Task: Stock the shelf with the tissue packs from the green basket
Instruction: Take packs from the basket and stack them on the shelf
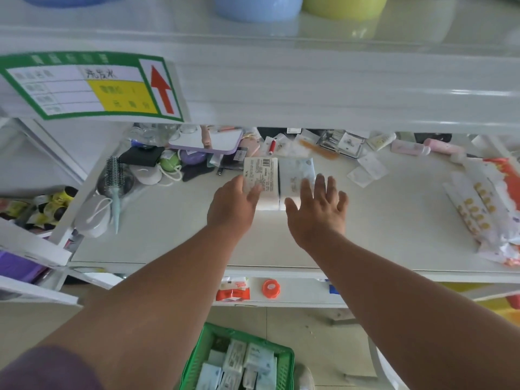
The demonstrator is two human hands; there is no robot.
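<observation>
Nearest me, below the shelf's front edge: green basket (197, 358) on the floor, many tissue packs (253, 361) lying loose inside. Mid-shelf (168, 220), toward the back: two packs side by side, touching. My left hand (233, 204) rests straight fingers on the barcode pack (263, 178); my right hand (318, 209) is spread wide over the pale blue pack (295, 170), gripping nothing. I judge them light, soft, film-wrapped and slippery; best held across the short sides. Behind them: hairbrush (114, 178), mirror (208, 140), small clutter.

Bare shelf (394, 220) right of tissue packs (278, 178); clutter behind.
</observation>
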